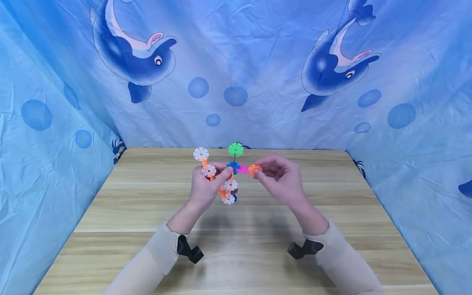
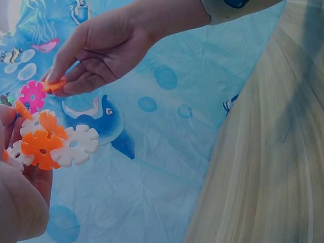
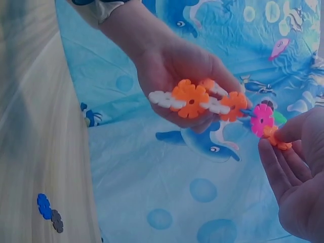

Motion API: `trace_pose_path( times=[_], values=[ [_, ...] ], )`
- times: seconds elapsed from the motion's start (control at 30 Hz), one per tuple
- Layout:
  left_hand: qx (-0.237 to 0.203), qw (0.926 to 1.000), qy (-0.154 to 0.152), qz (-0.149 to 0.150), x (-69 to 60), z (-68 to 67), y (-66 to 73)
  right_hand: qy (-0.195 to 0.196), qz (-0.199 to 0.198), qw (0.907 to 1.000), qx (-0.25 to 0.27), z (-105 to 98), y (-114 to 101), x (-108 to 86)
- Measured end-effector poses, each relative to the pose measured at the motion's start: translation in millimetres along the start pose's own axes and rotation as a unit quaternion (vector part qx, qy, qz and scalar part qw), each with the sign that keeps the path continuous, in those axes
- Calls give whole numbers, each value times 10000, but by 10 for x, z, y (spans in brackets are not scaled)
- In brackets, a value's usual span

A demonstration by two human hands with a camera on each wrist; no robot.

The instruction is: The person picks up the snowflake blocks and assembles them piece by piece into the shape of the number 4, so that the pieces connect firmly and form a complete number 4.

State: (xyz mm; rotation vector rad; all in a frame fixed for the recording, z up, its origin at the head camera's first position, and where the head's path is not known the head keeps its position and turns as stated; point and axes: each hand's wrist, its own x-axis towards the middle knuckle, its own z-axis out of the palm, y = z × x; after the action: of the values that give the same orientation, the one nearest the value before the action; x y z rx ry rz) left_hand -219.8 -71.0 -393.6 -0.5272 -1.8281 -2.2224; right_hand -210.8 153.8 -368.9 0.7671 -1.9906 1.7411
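Note:
My left hand point(image 1: 204, 187) grips a linked chain of notched plastic discs, the thumb pressing near a blue disc point(image 1: 235, 167). White discs point(image 1: 200, 154) and orange discs point(image 3: 191, 99) alternate along the chain. A green disc point(image 1: 236, 150) stands above the blue one, and a pink disc point(image 1: 242, 169) juts out to its right. My right hand point(image 1: 283, 180) pinches an orange disc point(image 1: 254, 170) between thumb and fingers, its edge at the pink disc's outer side. Whether the two are fully slotted cannot be seen. The left fingers are partly hidden behind the chain.
A loose blue disc point(image 3: 44, 206) and a dark grey disc point(image 3: 57, 221) lie on the wooden table point(image 1: 147, 209), below the raised chain. A blue curtain point(image 1: 258, 49) with printed dolphins encloses the back and sides of the table.

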Motion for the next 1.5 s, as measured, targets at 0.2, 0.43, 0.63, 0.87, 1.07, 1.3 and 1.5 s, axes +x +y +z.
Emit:
trace_pose_path(
  times=[0.2, 0.43, 0.63, 0.87, 1.07, 1.3, 1.5],
  values=[
    [51, 10000, -7, -41, -19, 1, -2, 21, 10, 9999, -139, 21, -12, -30],
    [201, 9996, -197, -69, -40, -26, 16, 44, 88, 9999, 38, 27, -13, -56],
    [320, 9989, -326, -76, -35, -41, 13, -41, 120, 9999, 49, 15, -24, -72],
    [415, 9975, -569, -67, -42, -58, 18, -169, 331, 9993, -88, -6, -11, -88],
    [475, 9970, -581, -173, -13, -34, 34, -179, 388, 9989, -209, -12, -16, -92],
    [980, 9931, -643, 82, 23, -26, 25, -712, 542, 9870, -1337, -109, -4, -72],
    [1139, 9915, -574, 274, 26, -66, 45, -816, 1029, 9884, -766, -129, 27, -93]
  ],
)
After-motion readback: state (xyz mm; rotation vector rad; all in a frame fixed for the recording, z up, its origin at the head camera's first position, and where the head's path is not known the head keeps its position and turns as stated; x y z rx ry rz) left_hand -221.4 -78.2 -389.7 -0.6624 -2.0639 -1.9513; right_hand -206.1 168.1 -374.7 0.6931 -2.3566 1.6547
